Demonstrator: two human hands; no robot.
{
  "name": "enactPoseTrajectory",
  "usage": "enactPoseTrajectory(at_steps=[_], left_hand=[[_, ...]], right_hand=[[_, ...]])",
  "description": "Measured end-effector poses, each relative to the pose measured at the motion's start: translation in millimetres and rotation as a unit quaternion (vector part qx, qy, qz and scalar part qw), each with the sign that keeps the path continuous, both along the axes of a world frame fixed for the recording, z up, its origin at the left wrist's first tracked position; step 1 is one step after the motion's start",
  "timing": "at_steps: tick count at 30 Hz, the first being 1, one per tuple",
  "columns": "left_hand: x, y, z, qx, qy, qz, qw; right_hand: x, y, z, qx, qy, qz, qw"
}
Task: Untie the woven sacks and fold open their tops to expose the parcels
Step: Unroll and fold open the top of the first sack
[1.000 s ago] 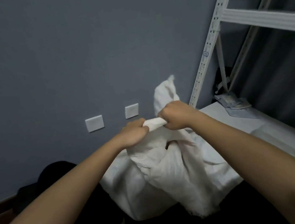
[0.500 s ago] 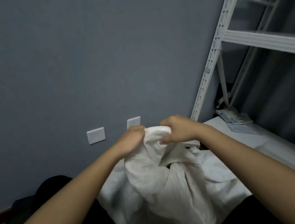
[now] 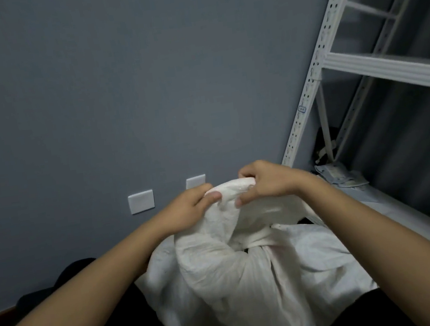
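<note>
White woven sack (image 3: 230, 277) lies in front of the grey wall (image 3: 118, 93), below the two wall plates (image 3: 141, 201). Its gathered top is raised. Left hand (image 3: 187, 211) grasps the bunched fabric at the top from the left, thumb pressed on the cloth. Right hand (image 3: 267, 180) pinches the same bunch from the right, fingers curled over its upper edge. A twisted band of cloth wraps the neck below the hands, apparently a knot; the light is poor. White metal shelving (image 3: 314, 74) stands right of the sack.
</note>
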State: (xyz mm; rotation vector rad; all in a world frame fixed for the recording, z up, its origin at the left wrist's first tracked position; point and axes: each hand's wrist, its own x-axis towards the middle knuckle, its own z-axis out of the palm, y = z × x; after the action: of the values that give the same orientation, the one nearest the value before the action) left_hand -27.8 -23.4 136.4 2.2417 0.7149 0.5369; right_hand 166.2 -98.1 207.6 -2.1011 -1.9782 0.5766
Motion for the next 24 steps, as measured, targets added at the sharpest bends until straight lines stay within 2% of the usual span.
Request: enactPoseTrajectory(at_steps=[2, 3, 5, 8, 9, 11, 12, 13, 15, 17, 19, 20, 23, 24], left_hand=[[-7, 6, 8, -0.063, 0.051, 0.009, 0.997], [-7, 7, 11, -0.057, 0.082, 0.019, 0.995], [2, 3, 13, -0.006, 0.109, 0.069, 0.992], [18, -11, 13, -0.023, 0.038, 0.134, 0.99], [18, -12, 15, -0.049, 0.006, 0.146, 0.988], [11, -11, 21, -0.075, -0.045, 0.145, 0.986], [6, -10, 21, -0.038, -0.033, 0.126, 0.991], [1, -9, 21, 0.038, 0.009, 0.099, 0.994], [-5, -5, 16, 0.174, 0.105, 0.046, 0.978], [-6, 1, 9, 0.196, 0.119, 0.031, 0.973], [-7, 5, 7, 0.143, 0.089, 0.047, 0.985], [-6, 7, 7, 0.13, 0.073, 0.056, 0.987], [0, 8, 6, 0.134, 0.004, 0.075, 0.988], [0, 8, 7, 0.116, -0.021, 0.073, 0.99]], right_hand=[[4, 2, 1, 0.029, -0.14, 0.01, 0.99], [3, 3, -2, 0.035, -0.166, 0.007, 0.986], [-4, 7, -9, 0.014, -0.131, 0.006, 0.991], [-12, 8, -2, -0.02, -0.01, -0.016, 1.0], [-10, 10, 0, -0.016, -0.012, -0.015, 1.0], [-8, 12, -2, 0.013, -0.11, -0.012, 0.994], [-8, 12, -4, 0.018, -0.136, -0.014, 0.99], [-8, 12, -6, 0.008, -0.13, -0.014, 0.991], [-5, 8, -5, -0.012, -0.082, -0.009, 0.997], [1, 7, -4, 0.016, -0.1, 0.006, 0.995], [1, 6, -7, 0.061, -0.134, 0.001, 0.989], [-2, 5, -10, 0.065, -0.115, -0.006, 0.991], [-10, 0, -14, -0.027, 0.093, -0.022, 0.995], [-8, -2, -11, -0.032, 0.114, -0.017, 0.993]])
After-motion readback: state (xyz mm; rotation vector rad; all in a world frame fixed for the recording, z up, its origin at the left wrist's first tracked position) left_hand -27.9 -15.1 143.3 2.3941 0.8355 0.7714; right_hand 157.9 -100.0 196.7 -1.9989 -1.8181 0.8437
